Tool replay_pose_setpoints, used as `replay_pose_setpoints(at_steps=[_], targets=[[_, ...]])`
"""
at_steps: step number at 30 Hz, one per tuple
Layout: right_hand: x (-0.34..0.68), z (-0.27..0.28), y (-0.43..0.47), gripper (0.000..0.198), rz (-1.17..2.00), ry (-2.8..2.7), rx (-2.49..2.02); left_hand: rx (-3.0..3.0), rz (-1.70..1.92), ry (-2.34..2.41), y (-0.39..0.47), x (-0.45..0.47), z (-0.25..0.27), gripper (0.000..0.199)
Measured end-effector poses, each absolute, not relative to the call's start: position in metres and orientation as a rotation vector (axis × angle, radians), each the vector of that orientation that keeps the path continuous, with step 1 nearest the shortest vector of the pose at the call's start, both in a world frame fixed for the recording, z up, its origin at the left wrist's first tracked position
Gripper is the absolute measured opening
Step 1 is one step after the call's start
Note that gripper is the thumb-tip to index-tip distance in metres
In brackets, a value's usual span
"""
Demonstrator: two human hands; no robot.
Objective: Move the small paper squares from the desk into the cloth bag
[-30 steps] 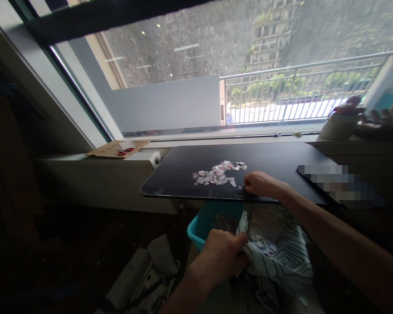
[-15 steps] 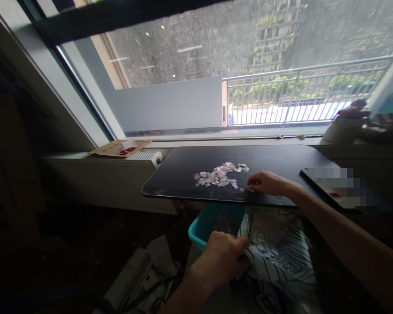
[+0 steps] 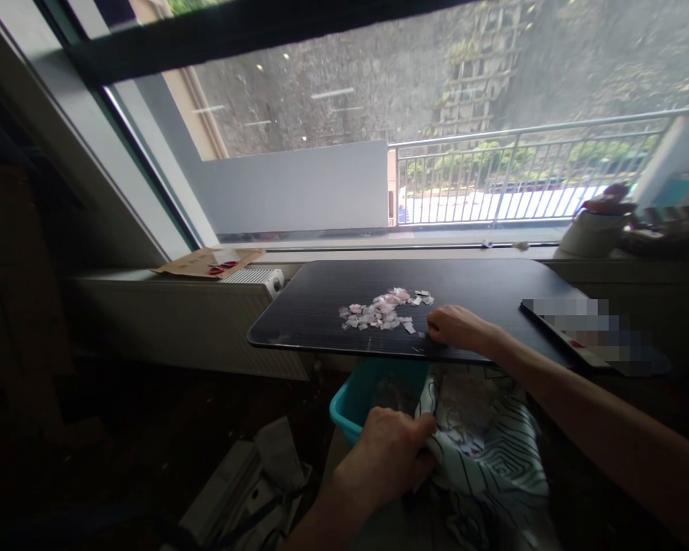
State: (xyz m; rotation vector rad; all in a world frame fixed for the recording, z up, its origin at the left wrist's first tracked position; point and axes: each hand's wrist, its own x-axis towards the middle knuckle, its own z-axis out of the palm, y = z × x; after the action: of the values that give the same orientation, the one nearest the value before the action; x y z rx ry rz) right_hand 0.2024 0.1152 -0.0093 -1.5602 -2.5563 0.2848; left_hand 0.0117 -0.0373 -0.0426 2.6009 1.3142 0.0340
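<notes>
My left hand is closed on the edge of a white cloth with black line patterns, below the table's front edge. Small paper scraps lie in the fold of this cloth. My right hand rests low on the dark table, near its front edge, with its fingers curled under. Whatever is in or beneath those fingers is hidden. Just left of it spreads a loose pile of small white and pinkish paper pieces.
A turquoise bin stands under the table edge, beside the cloth. A dark flat object, partly blurred out, lies at the table's right. Red-handled scissors rest on brown paper by the radiator. Behind is a window.
My right hand has shifted slightly left and its fingers have curled in; the few scraps that lay at its fingertips are now out of sight. My left hand keeps its hold on the cloth.
</notes>
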Motion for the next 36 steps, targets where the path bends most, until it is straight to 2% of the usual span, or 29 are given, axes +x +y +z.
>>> replay_pose_setpoints(at_steps=[3,11,19,26,32,36], targets=[[0.211,-0.017,0.121,0.016,0.347,-2.427,-1.523,2.612,0.066,1.311,-0.038,0.011,-0.044,0.017],[0.226,-0.035,0.130,0.026,0.786,-2.086,-1.397,2.616,0.056,1.312,-0.037,0.011,-0.047,0.016],[0.225,-0.035,0.121,0.030,0.930,-2.012,-1.312,2.615,0.039,1.306,-0.037,0.010,-0.048,0.015],[0.231,-0.041,0.126,0.040,0.800,-2.015,-1.364,2.630,0.047,1.306,-0.038,0.010,-0.048,0.015],[0.236,-0.033,0.124,0.039,0.566,-2.153,-1.460,2.632,0.064,1.302,-0.037,0.010,-0.051,0.013],[0.232,-0.025,0.119,0.027,0.463,-2.247,-1.476,2.628,0.074,1.305,-0.036,0.009,-0.052,0.014]])
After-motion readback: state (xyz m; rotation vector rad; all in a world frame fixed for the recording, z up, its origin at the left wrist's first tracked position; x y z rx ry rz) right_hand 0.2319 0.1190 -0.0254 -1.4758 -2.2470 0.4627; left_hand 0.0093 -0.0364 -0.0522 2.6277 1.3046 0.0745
